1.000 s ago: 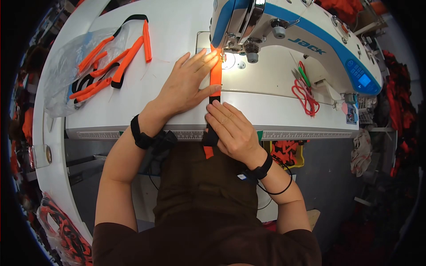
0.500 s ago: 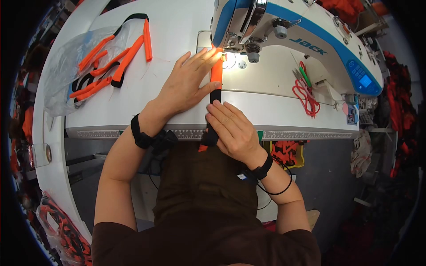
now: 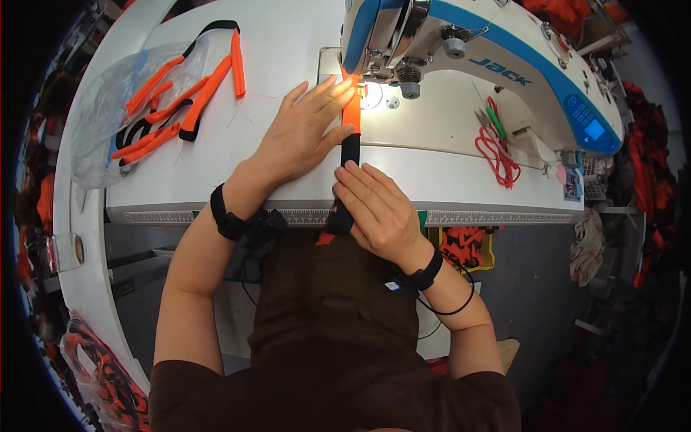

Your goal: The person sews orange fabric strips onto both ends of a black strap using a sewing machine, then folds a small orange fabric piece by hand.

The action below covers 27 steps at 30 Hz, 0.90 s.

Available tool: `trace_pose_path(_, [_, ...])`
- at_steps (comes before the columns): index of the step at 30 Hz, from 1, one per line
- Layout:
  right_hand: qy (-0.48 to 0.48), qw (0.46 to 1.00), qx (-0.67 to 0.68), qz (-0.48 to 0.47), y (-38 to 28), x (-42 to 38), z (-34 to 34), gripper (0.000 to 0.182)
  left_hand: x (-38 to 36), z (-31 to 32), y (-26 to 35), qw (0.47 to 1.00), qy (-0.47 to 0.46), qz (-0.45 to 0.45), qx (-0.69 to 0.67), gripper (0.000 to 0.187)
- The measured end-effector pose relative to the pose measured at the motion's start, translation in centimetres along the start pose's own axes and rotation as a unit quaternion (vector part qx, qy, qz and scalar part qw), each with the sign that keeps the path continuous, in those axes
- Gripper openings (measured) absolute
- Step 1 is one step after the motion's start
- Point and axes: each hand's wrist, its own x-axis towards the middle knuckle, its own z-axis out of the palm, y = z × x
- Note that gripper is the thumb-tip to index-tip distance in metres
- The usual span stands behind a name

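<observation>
An orange and black fabric strap runs from under the sewing machine's lit needle area toward the table's front edge. My left hand lies flat beside the orange part, fingers spread; its fingertips and thumb touch the strap. Nearer the edge, my right hand holds the black part under its fingers, with its thumb hidden. The strap's loose end hangs over the edge above my lap. The sewing machine stands over the strap's far end, where my left fingertips are close to the presser foot.
More orange and black straps lie on a clear plastic bag at the left. Green-handled snips and a red cord rest on the right. A ruler strip lines the front edge; a yellow bin sits below.
The strap has slid a little forward under the machine, its orange-black join now farther from me. The hanging end has shifted slightly. Both hands stay almost in place.
</observation>
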Motion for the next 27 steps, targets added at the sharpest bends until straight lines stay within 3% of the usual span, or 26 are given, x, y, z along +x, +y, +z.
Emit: trace_pose_path(27, [-0.002, 1.0, 0.0, -0.003, 0.02, -0.04, -0.07, 0.052, -0.11, 0.14, 0.03, 1.0, 0.01, 0.004, 0.0, 0.059])
